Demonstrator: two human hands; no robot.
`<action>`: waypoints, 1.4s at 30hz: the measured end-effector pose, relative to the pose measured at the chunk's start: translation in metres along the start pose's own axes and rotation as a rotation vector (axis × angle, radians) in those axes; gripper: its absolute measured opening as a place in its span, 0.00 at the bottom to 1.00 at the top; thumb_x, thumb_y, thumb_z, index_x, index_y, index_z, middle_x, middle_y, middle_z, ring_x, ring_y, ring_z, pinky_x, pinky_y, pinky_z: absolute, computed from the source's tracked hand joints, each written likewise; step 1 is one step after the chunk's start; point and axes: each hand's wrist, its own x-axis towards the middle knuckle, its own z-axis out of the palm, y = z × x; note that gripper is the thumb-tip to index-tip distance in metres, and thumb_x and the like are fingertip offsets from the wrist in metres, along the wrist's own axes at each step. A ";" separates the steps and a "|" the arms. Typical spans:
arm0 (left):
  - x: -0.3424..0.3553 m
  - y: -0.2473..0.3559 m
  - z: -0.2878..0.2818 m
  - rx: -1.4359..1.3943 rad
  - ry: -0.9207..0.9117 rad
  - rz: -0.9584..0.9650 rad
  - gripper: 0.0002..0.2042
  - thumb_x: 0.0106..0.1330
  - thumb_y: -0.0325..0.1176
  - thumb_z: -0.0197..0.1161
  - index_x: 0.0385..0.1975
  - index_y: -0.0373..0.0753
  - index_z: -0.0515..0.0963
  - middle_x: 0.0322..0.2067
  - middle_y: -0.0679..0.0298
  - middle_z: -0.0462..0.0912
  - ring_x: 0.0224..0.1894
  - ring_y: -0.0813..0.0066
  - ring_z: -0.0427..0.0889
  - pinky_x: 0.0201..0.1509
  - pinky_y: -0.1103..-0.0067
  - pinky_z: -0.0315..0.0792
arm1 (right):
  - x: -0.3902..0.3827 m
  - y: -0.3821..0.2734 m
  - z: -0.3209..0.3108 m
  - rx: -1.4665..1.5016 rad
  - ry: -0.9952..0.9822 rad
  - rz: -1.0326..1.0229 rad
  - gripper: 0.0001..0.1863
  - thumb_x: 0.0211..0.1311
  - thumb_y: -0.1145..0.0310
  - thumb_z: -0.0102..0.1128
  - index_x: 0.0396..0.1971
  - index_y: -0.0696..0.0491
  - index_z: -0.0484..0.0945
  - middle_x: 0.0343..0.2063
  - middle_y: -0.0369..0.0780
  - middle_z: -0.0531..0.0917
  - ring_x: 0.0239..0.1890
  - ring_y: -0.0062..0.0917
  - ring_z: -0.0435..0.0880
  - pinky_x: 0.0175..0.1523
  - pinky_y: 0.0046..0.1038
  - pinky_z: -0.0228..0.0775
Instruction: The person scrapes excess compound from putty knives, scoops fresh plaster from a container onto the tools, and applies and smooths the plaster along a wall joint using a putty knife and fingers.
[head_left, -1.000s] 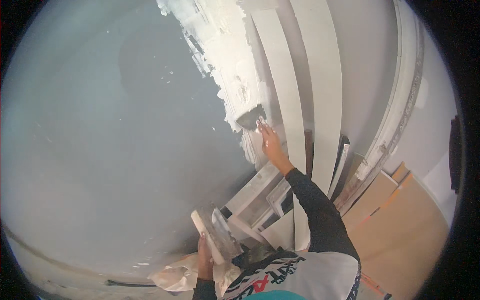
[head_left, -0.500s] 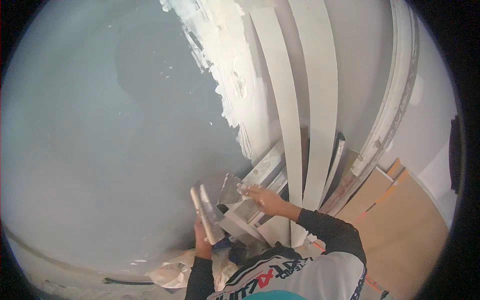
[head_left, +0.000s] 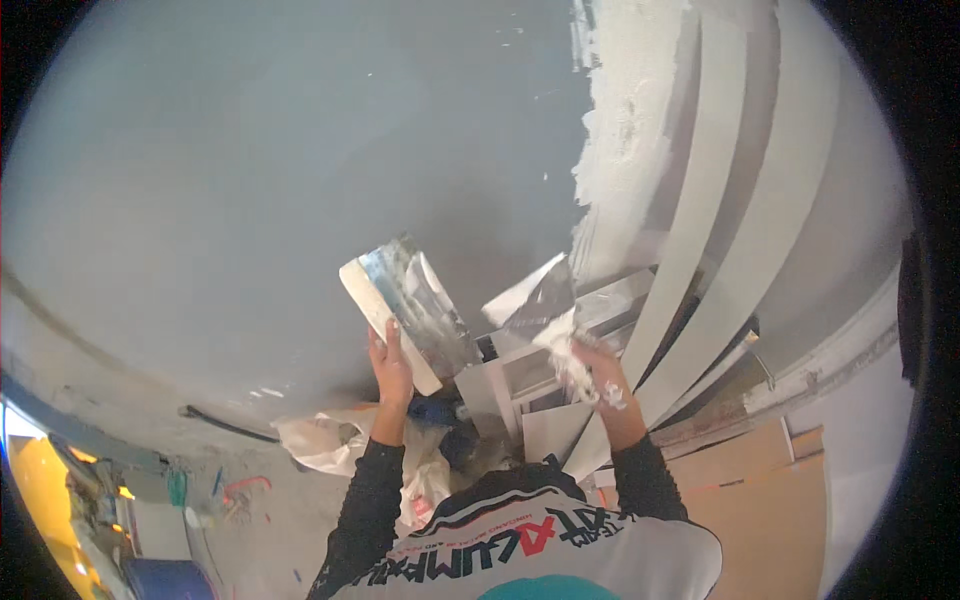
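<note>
My left hand is closed round the long pale handle of a wide filling knife, whose metal blade is smeared with filler and slants to the right. To its right, my right hand, flecked with white filler, grips a putty knife. White filler coats that knife's handle, and its blade fans out toward the wide knife with a gap between the two. Both tools are in front of the grey wall. A ragged band of white filler runs down the wall at the right.
Two long pale strips lean at the right, above stacked panels and offcuts. Brown boards lie at the lower right. A crumpled plastic bag sits by the wall's foot, near a black bar. Something yellow stands at far left.
The view has swung, so the filler band now appears further right. My hands have moved apart; the putty knife has left its place close beside the wide knife, whose blade now faces the view.
</note>
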 end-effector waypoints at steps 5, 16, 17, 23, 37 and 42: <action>0.008 -0.014 -0.004 0.112 -0.086 0.247 0.21 0.75 0.41 0.54 0.57 0.29 0.67 0.46 0.59 0.75 0.45 0.76 0.73 0.49 0.76 0.71 | 0.010 0.050 -0.014 0.080 -0.082 0.159 0.23 0.65 0.71 0.60 0.58 0.62 0.69 0.41 0.43 0.83 0.33 0.24 0.85 0.33 0.23 0.80; 0.017 -0.009 -0.006 0.925 -0.583 0.443 0.22 0.71 0.38 0.59 0.52 0.22 0.70 0.37 0.39 0.81 0.38 0.40 0.82 0.43 0.63 0.75 | 0.011 -0.008 -0.008 -0.096 -0.082 0.064 0.22 0.64 0.69 0.63 0.55 0.62 0.72 0.39 0.40 0.83 0.31 0.21 0.83 0.28 0.21 0.73; 0.022 -0.016 -0.007 0.874 -0.520 0.388 0.24 0.72 0.40 0.58 0.54 0.21 0.70 0.38 0.38 0.81 0.40 0.41 0.81 0.46 0.63 0.74 | 0.015 -0.022 -0.009 -0.098 -0.072 0.033 0.22 0.64 0.69 0.63 0.55 0.62 0.72 0.39 0.40 0.83 0.31 0.21 0.83 0.28 0.21 0.73; 0.003 -0.015 -0.028 0.900 -0.432 0.233 0.22 0.75 0.38 0.53 0.56 0.22 0.69 0.42 0.43 0.83 0.44 0.61 0.83 0.47 0.72 0.75 | 0.093 -0.109 0.012 -1.154 0.603 -1.019 0.26 0.68 0.72 0.51 0.65 0.63 0.64 0.57 0.57 0.73 0.64 0.45 0.70 0.69 0.41 0.60; -0.075 -0.056 -0.078 0.786 -0.415 0.036 0.23 0.75 0.40 0.52 0.58 0.23 0.68 0.47 0.40 0.81 0.50 0.53 0.82 0.53 0.67 0.73 | 0.232 -0.122 0.087 -1.057 0.883 -1.196 0.33 0.59 0.82 0.49 0.65 0.74 0.54 0.63 0.65 0.57 0.65 0.58 0.62 0.71 0.44 0.55; -0.067 -0.065 -0.107 0.758 -0.382 0.087 0.23 0.76 0.40 0.51 0.60 0.25 0.67 0.50 0.42 0.80 0.53 0.52 0.80 0.57 0.67 0.71 | 0.198 -0.123 0.067 -0.907 0.772 -1.060 0.30 0.59 0.80 0.51 0.62 0.73 0.60 0.60 0.64 0.61 0.61 0.57 0.67 0.68 0.43 0.60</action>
